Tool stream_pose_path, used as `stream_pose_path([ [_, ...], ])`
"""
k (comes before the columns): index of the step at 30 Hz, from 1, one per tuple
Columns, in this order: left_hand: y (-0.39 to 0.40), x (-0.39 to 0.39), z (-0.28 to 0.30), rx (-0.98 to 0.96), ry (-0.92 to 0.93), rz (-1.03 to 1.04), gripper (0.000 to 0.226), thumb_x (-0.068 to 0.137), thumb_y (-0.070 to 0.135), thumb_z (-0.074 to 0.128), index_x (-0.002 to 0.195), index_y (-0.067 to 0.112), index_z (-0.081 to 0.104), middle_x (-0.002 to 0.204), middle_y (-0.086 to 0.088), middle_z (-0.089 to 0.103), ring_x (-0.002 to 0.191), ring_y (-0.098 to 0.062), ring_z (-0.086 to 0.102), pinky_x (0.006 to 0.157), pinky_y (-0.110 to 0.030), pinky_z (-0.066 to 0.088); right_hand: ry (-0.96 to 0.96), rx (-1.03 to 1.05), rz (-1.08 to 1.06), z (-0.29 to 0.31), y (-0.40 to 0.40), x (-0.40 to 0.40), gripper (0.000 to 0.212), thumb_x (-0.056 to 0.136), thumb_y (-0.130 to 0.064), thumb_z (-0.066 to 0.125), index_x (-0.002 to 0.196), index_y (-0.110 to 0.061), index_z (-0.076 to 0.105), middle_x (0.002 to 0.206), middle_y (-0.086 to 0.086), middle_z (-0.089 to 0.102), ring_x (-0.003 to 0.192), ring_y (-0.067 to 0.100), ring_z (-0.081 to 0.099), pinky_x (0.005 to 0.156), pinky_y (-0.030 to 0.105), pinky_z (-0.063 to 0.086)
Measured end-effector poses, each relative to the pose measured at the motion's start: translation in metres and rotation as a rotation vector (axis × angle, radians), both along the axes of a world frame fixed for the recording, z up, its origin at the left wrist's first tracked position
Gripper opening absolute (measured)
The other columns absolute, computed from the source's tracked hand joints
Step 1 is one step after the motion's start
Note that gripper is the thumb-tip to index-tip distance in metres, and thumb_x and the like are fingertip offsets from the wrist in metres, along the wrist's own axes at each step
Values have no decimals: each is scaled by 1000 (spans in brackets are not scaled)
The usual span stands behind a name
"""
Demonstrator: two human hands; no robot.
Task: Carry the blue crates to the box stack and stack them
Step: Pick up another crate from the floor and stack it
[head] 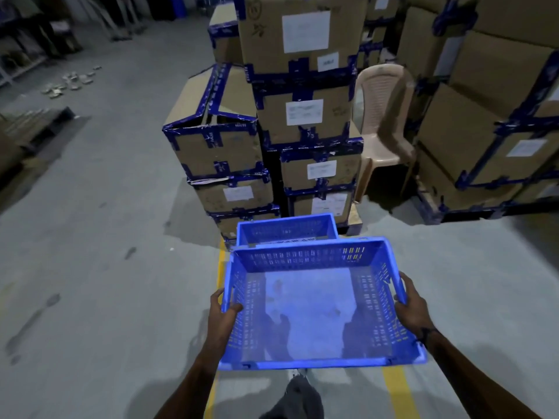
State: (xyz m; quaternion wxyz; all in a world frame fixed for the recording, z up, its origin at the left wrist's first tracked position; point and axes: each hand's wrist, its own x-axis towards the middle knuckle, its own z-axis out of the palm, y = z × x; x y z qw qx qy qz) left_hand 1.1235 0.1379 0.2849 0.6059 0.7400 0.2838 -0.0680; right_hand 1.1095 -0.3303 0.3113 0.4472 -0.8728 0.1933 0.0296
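From the head view, a person holds a blue crate in the air in front of the body, open side up and empty, its mesh walls and pale bottom letting the floor show through. The left hand grasps the crate's left rim, thumb hooked over the edge and inside the wall. The right hand grasps the right rim the same way, fingers curled under the lip. Both forearms reach in from the bottom edge. Just beyond the held crate, a second crate sits low on the floor, also open side up, its near rim partly hidden by the far wall of the held one. That second crate stands right at the foot of the box stack, tall columns of brown cartons bound with dark blue tape and bearing white labels. A lower column on the left has a top carton with loose, raised flaps. A beige plastic chair stands to the right of the stack, between it and more taped boxes. Yellow lines run along the grey floor under the crate. Small debris lies far left.
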Motion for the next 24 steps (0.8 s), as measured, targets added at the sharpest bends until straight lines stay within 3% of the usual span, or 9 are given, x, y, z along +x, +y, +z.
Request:
stream_pose_path([
  [5, 5, 96, -35, 30, 45, -49, 63, 63, 38, 72, 119, 49, 46, 121, -6, 65, 95, -30, 70, 84, -56, 58, 55, -62, -56, -23, 8, 85, 70, 80, -9, 53, 147, -22, 37, 94, 14, 69, 81, 36, 67, 72, 35, 45],
  [8, -4, 138, -20, 57, 72, -50, 63, 76, 24, 74, 131, 37, 44, 118, -3, 63, 94, -27, 67, 84, -47, 56, 67, -104, -46, -41, 13, 130, 73, 74, -18, 49, 147, -19, 38, 89, 18, 70, 77, 39, 67, 69, 36, 45],
  [12, -2, 181, -35, 85, 113, -47, 67, 85, 7, 72, 141, 21, 40, 127, -6, 55, 105, -29, 61, 81, -37, 49, 115, -137, -40, -57, 22, 175, 72, 81, 8, 56, 148, -14, 39, 86, 15, 68, 78, 43, 65, 68, 35, 41],
  [17, 5, 213, -55, 90, 189, -100, 87, 78, -1, 76, 150, 20, 30, 115, -17, 63, 103, -34, 66, 71, -35, 50, 180, -122, -31, -73, 27, 214, 75, 83, 7, 52, 151, -21, 36, 91, 19, 70, 73, 42, 63, 70, 42, 48],
  [19, 4, 220, -58, 99, 202, -144, 96, 76, 0, 79, 153, 22, 25, 135, -14, 56, 109, -31, 64, 78, -37, 52, 208, -125, -40, -76, 25, 223, 70, 86, 1, 52, 150, -23, 36, 88, 22, 70, 69, 41, 62, 67, 42, 46],
  [21, 4, 227, -60, 95, 196, -187, 103, 76, -2, 80, 157, 19, 20, 159, -2, 33, 122, -24, 57, 89, -41, 54, 218, -121, -42, -79, 22, 228, 65, 87, -13, 51, 149, -24, 38, 82, 21, 69, 66, 38, 62, 63, 39, 44],
  [24, 5, 238, -66, 88, 188, -217, 110, 73, -4, 83, 158, 15, 15, 164, 3, 19, 142, -27, 42, 99, -44, 52, 201, -132, -55, -83, 20, 241, 67, 82, -31, 43, 148, -24, 39, 72, 14, 66, 59, 31, 59, 61, 36, 40],
])
